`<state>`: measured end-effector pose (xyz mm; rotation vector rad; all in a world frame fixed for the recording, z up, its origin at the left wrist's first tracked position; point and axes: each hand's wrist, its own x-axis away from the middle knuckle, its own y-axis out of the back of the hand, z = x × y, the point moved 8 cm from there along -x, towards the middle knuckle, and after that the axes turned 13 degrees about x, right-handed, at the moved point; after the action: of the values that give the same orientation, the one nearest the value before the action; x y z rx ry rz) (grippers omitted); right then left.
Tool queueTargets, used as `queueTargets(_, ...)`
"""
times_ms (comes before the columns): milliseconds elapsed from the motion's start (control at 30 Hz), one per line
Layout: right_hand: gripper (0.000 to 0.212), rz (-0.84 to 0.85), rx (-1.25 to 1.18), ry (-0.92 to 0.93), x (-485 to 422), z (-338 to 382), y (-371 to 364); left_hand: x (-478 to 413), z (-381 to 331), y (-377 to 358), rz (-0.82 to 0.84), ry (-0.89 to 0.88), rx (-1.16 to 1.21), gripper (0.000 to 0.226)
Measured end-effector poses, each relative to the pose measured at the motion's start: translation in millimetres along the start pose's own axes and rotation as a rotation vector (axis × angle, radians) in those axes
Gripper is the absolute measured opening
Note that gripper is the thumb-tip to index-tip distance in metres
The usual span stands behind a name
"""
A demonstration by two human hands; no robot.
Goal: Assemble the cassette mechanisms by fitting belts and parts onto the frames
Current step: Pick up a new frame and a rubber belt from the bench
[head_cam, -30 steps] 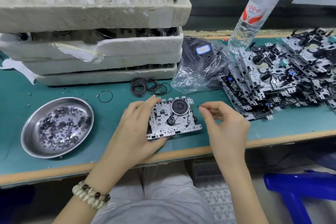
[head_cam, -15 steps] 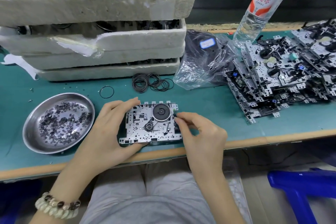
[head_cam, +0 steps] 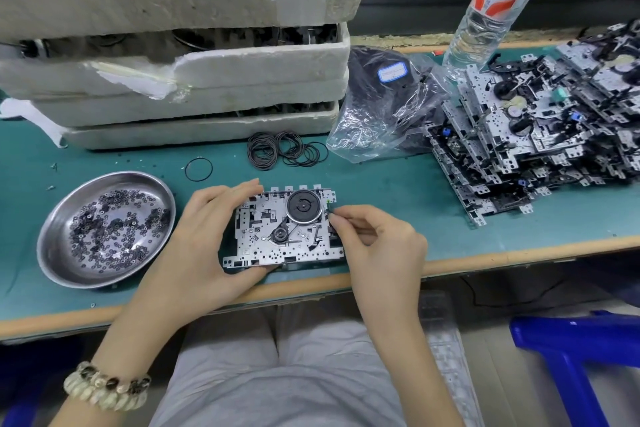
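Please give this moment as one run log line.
left hand: holds frame | right hand: pinches frame's right edge | loose belts: behind frame

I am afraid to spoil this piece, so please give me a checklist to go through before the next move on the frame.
1. Frame steady: the left hand grips its left edge. ok.
2. Right hand in place: it pinches a small part at the frame's right edge, beside the big wheel. ok.
3. Small part seated: too small to see. cannot tell.
4. Belt round big wheel and small pulley: cannot tell.
5. Spare belts near: a pile lies on the table behind the frame. ok.
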<state>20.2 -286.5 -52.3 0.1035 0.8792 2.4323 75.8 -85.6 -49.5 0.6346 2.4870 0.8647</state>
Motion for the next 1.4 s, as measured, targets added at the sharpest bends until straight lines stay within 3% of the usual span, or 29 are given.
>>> queueTargets(300,0.007,-0.002,0.081,-0.047,-3.1,-1.2,0.9,-0.1,4.0,0.0,0.01,0.058,0.001,0.085)
queueTargets(667,0.003,-0.265,0.449,0.392,11.8,41.3,6.1,0.4,8.7,0.6,0.018,0.138,0.048,0.087)
queueTargets(933,0.009,-0.149,0.139,0.141,0.5,15.7,11.3,-4.2,12.1,4.6,-0.038,0.183,0.193,0.074)
queueTargets(1400,0.008,-0.211,0.15,0.177,-4.8,15.9,14.1,-14.7,15.7,9.8,-0.059,0.226,0.194,0.065)
